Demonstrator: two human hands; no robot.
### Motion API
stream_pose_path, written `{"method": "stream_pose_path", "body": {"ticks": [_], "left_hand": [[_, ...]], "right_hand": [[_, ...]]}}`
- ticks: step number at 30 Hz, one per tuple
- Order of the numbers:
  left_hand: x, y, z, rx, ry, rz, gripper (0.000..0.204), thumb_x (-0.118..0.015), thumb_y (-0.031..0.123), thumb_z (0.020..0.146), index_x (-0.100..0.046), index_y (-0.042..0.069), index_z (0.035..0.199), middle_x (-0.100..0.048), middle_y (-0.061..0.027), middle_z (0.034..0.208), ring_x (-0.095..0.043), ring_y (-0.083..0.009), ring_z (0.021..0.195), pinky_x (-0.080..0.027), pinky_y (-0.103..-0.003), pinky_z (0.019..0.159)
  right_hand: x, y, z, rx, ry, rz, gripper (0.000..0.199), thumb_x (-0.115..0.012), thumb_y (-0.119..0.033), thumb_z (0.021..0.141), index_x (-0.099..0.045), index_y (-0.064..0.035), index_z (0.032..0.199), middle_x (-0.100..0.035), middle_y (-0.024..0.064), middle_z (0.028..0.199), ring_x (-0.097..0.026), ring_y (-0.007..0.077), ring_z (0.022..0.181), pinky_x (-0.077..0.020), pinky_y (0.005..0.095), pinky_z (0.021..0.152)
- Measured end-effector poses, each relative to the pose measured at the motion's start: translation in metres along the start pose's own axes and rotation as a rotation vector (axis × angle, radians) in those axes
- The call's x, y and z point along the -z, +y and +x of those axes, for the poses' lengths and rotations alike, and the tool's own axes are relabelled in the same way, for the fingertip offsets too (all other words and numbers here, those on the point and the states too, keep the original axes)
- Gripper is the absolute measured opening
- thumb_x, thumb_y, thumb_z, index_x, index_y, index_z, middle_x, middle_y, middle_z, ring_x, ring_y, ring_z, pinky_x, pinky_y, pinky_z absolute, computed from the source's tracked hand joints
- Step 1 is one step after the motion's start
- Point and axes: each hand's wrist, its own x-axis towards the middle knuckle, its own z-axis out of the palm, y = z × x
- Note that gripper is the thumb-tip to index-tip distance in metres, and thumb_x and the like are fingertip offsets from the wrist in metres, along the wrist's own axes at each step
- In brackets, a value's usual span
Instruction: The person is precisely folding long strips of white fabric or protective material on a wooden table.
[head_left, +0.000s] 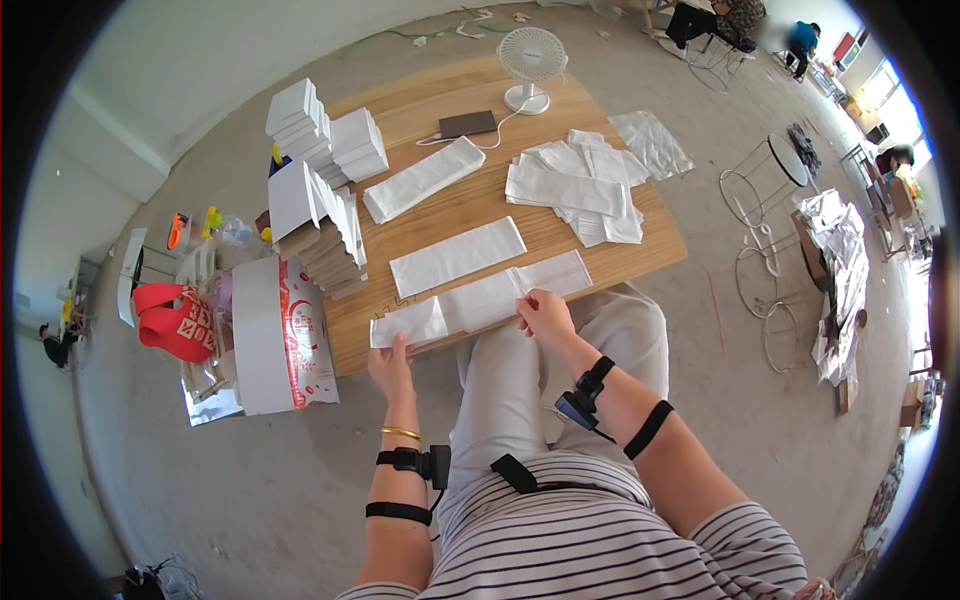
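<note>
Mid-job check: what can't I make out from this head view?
Head view, all four:
1. Fingertips of the left hand: hidden beneath the long white strip.
2. Whether the right hand pinches or only touches that strip: its own curled fingers obscure the contact.
3. Lower pieces in the white pile: covered by those on top.
4. Head of the seated co-worker: cut off by the top edge.

Strip (478, 303) in grip: matt, creased, paper or cloth unclear. Tabletop (420, 100) under: smooth wood. Fan (531, 56) beyond grip: smooth plastic. Bag (655, 145) beyond, right: glossy film. Boxes (293, 203) beyond, left: matt card.
</note>
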Motion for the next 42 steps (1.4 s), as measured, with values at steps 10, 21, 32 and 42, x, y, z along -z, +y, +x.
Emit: {"method": "stream_pose_path", "body": {"ticks": [10,21,32,42], "left_hand": [[-0.005,-0.003,0.001,0.003,-0.047,0.048,0.030,-0.070,0.020,0.091,-0.063,0.003,0.114,-0.069,-0.0041,0.098,-0.066,-0.0118,0.076,-0.045,-0.025,0.061],[-0.009,0.013,-0.046,-0.429,-0.224,0.489,0.036,-0.067,0.031,0.095,-0.063,0.004,0.071,-0.062,-0.0049,0.058,-0.059,-0.0129,0.049,-0.045,-0.026,0.048],[-0.105,0.007,-0.038,-1.038,-0.762,1.207,0.075,-0.046,0.054,0.098,-0.024,0.011,0.156,-0.013,-0.0189,0.162,-0.013,-0.0376,0.150,-0.009,-0.054,0.120],[-0.085,0.017,-0.034,-0.953,-0.584,1.040,0.077,-0.051,0.048,0.097,-0.022,0.006,0.155,-0.016,-0.0210,0.161,-0.013,-0.0391,0.150,-0.009,-0.057,0.119]], "right_hand": [[0.012,-0.005,-0.006,-0.005,0.113,-0.288,0.026,-0.064,-0.029,0.090,-0.064,-0.0064,0.078,-0.068,0.0062,0.067,-0.068,0.0229,0.063,-0.0532,0.0356,0.064],[0.096,0.041,0.029,0.203,0.635,-0.516,0.018,-0.072,-0.022,0.081,-0.064,-0.0087,0.090,-0.063,0.0107,0.093,-0.063,0.0310,0.093,-0.0513,0.0427,0.080],[0.100,0.025,0.027,0.049,0.512,-0.400,0.016,-0.071,-0.019,0.076,-0.067,-0.0062,0.084,-0.070,0.0134,0.089,-0.066,0.0320,0.087,-0.0522,0.0429,0.075],[0.018,-0.038,0.001,0.631,0.357,-0.270,0.014,-0.067,-0.009,0.078,-0.056,-0.0074,0.085,-0.063,0.0090,0.077,-0.064,0.0300,0.076,-0.0497,0.0416,0.067]]}}
